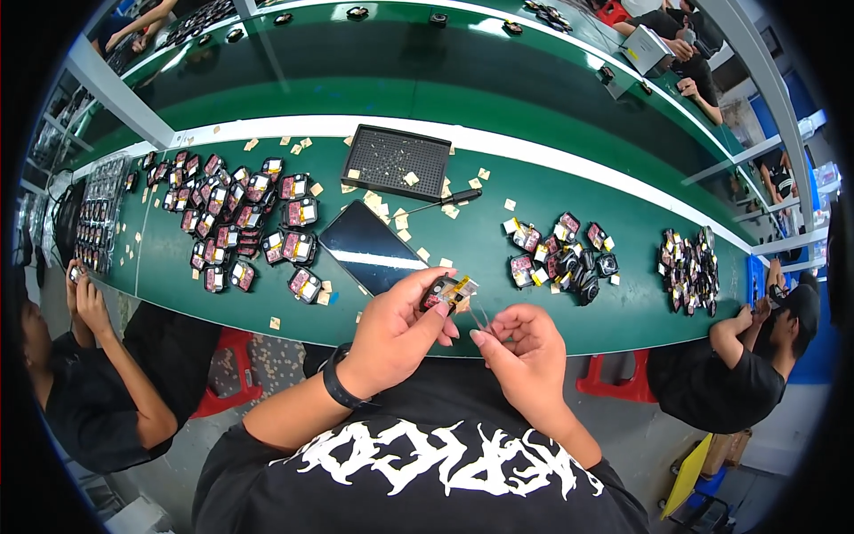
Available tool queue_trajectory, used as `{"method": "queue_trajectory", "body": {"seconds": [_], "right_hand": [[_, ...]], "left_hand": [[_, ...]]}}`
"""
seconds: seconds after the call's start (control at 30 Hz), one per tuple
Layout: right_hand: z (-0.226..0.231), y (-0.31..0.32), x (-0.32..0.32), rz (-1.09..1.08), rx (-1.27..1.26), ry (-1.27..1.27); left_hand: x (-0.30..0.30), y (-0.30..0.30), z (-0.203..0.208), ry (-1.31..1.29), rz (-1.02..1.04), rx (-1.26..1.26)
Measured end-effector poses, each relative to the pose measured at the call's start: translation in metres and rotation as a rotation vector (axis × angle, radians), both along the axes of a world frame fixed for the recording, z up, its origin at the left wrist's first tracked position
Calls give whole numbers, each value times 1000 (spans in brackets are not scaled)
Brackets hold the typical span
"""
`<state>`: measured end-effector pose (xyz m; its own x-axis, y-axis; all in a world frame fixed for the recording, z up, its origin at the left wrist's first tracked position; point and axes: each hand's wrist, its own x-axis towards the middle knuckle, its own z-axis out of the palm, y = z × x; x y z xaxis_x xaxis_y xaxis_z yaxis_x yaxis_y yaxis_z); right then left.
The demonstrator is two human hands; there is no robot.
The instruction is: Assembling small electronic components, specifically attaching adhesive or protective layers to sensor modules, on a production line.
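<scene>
My left hand point(396, 325) is closed around a small black electronic device point(436, 292), its open face turned up. A piece of yellow tape or film and a white part point(461, 290) show on the device's right side. In my right hand point(529, 351) a thin pair of metal tweezers point(482, 317) is pinched, its tips pointing up toward the device, a short way from it. Just beyond my left hand lies a dark phone or tablet point(369, 247) on the green table. What sits between the tweezer tips, if anything, is too small to tell.
Piles of similar devices lie left point(222, 209), right point(560, 254) and far right point(688, 270) on the table point(480, 214). A black tray point(398, 160), a screwdriver point(463, 196) and scattered paper squares are behind the tablet. Co-workers sit at both sides; a conveyor point(356, 89) runs beyond.
</scene>
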<state>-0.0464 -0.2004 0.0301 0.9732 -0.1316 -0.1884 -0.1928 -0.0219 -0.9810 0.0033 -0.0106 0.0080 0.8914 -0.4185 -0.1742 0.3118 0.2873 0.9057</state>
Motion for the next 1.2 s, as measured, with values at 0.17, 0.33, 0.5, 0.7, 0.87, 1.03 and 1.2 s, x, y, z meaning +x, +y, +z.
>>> {"method": "queue_trajectory", "body": {"seconds": [0.17, 0.33, 0.5, 0.7, 0.87, 1.03, 1.2], "right_hand": [[-3, 5, 2, -22, 2, 40], [-12, 9, 0, -65, -219, -126], [-9, 10, 0, -44, -470, -265], [-7, 9, -2, 4, -596, -397], [-10, 7, -4, 9, -585, -414], [-7, 5, -10, -30, -491, -291], [0, 7, -9, 42, -664, -382]], "left_hand": [[-4, 0, 1, -193, 17, 158], [-6, -2, 6, -319, 35, 270], [-5, 1, 6, -617, 72, 474], [-2, 8, 7, -510, -43, 435], [-3, 11, 10, -85, -148, 123], [-6, 10, 8, -47, -99, 107], [-10, 8, 6, -370, -79, 372]]}}
